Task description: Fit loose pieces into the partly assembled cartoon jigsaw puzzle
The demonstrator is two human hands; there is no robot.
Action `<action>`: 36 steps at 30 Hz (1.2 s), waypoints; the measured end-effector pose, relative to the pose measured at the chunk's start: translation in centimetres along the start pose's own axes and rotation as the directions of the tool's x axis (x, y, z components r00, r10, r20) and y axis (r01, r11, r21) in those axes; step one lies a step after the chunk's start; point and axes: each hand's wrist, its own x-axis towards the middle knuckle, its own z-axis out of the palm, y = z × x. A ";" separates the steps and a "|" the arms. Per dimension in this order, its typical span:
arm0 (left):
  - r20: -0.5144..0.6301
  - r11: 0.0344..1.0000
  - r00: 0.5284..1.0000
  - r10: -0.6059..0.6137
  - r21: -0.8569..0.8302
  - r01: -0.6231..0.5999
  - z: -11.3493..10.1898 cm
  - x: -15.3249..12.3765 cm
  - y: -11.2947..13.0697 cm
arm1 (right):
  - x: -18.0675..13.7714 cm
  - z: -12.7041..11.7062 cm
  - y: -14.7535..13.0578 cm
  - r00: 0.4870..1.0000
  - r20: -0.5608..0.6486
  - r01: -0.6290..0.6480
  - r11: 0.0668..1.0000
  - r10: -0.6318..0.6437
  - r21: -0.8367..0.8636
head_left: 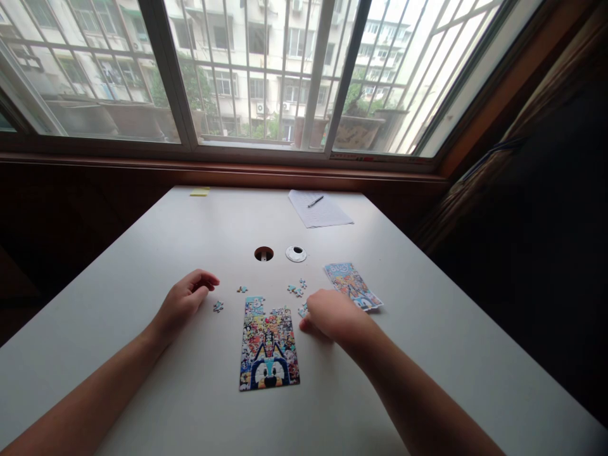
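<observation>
A jigsaw puzzle (pixel 270 348) with a blue cartoon dog's face at its near end lies flat in front of me, its far edge uneven with a gap. Left of it, my left hand (pixel 187 297) rests on the table, fingers loosely curled and thumb apart, holding nothing. One loose puzzle piece (pixel 218 306) lies beside that hand. My right hand (pixel 330 315) is closed at the puzzle's right side, with a light blue puzzle piece (pixel 303 310) at its fingertips, partly hidden. Several more loose pieces (pixel 295 290) lie beyond, and a single piece (pixel 242 289) sits past the far left corner.
A picture sheet (pixel 352 285) with the same design lies right of my right hand. Farther back are a round hole (pixel 263 254), a white cover disc (pixel 296 254), paper (pixel 323 212) with a pen (pixel 315 201), and a yellow note (pixel 200 191). A barred window is behind the white table (pixel 199 380).
</observation>
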 end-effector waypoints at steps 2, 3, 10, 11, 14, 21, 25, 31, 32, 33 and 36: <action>0.000 1.000 1.000 0.003 0.001 -0.003 0.0 0.0 -0.1 | -0.1 0.0 -0.1 1.000 -0.004 0.002 1.000 -0.002 -0.003; 0.000 1.000 1.000 0.004 0.002 -0.004 0.0 0.0 -0.2 | -0.2 0.0 -0.1 1.000 -0.006 0.003 1.000 -0.003 -0.004; 0.000 1.000 1.000 0.013 0.007 -0.013 0.0 0.2 -0.4 | -0.6 0.0 -0.1 1.000 -0.012 0.012 1.000 -0.012 -0.003; 0.002 1.000 1.000 0.013 0.007 -0.013 0.0 0.2 -0.4 | -0.6 -0.1 -0.1 1.000 -0.010 0.013 1.000 -0.013 -0.003; 0.010 1.000 1.000 0.012 0.007 -0.012 0.0 0.2 -0.4 | -0.5 -0.1 -0.1 1.000 -0.007 0.015 1.000 -0.015 -0.003; 0.005 1.000 1.000 0.017 0.008 -0.017 0.0 0.2 -0.5 | -0.4 0.0 0.0 1.000 -0.014 0.016 1.000 -0.016 0.000; 0.014 1.000 1.000 0.017 0.005 -0.017 -0.1 0.2 -0.5 | -0.5 0.0 0.0 1.000 -0.015 0.016 1.000 -0.016 0.002; 0.010 1.000 1.000 0.011 0.005 -0.011 0.0 0.1 -0.5 | -0.5 -0.1 0.1 0.999 -0.013 0.029 1.000 -0.029 0.007; 0.009 1.000 1.000 0.010 0.003 -0.010 0.0 0.1 -0.4 | -0.5 -0.2 0.2 0.999 -0.017 0.034 0.999 -0.034 0.005; 0.009 1.000 1.000 0.011 0.001 -0.011 0.0 0.1 -0.4 | -0.6 -0.4 0.3 0.999 -0.019 0.041 0.999 -0.041 0.007; 0.006 1.000 1.000 0.017 0.000 -0.017 0.0 0.1 -0.1 | -1.0 -1.0 0.9 0.997 0.032 0.068 0.996 -0.070 0.066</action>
